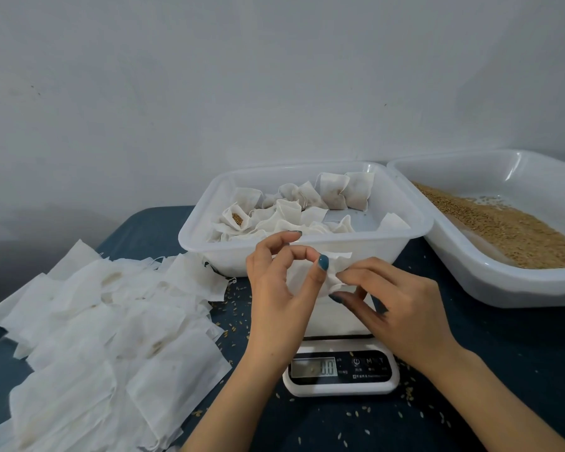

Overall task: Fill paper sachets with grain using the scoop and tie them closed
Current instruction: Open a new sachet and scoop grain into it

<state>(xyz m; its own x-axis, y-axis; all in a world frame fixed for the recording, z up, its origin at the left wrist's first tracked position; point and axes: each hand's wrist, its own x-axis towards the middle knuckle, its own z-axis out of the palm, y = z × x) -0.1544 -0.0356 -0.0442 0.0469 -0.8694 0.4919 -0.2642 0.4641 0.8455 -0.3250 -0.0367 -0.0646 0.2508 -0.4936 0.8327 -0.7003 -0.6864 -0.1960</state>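
While both hands meet above the digital scale, a small white paper sachet is caught between them, held in the air. The left hand has its fingers curled and pinches the sachet's gathered top between thumb and forefinger. The right hand nips the crumpled paper at its fingertips from the other side. Whether a string runs between the fingers cannot be told.

Directly below the grip, the scale's display reads 0.0, and its platform is mostly hidden by the hands. Just behind the grip stands a white plastic tub, with filled sachets heaped inside; one at the tub's left end gapes and shows grain. To the right of the grip, beside the tub, a wide white tray holds a bed of brown grain. To the left of the grip a loose pile of flat empty sachets spreads over the dark blue cloth. Stray kernels lie scattered on the cloth around the scale.
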